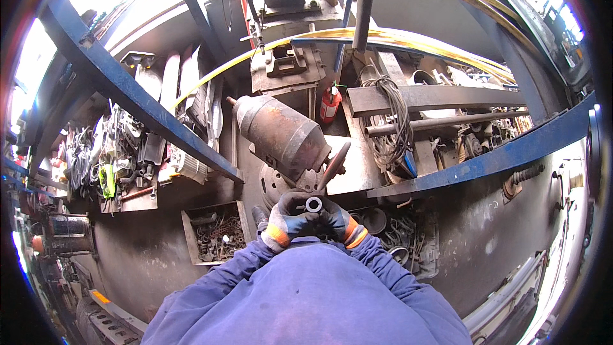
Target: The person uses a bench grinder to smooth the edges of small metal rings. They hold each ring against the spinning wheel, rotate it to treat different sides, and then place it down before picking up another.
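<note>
Both hands are in dark work gloves with orange and pale cuffs, close together in front of my chest. A short metal tube (313, 204) with a round open end points up between them. My left hand (292, 216) is closed around its left side, and my right hand (336, 218) is closed against its right side. Most of the fingertips are hidden by the gloves. Just beyond the hands stands a round metal base with holes (273, 181). Over it lies a rusty steel cylinder (281, 131), tilted. A brown tapered bar (334, 166) slants up beside it.
A wooden tray of small metal parts (220, 233) lies left, another tray of hardware (415, 243) right. Blue steel beams (153, 121) cross both sides. A red fire extinguisher (330, 105), coiled cable (393, 115) and yellow hose (255, 53) are farther off.
</note>
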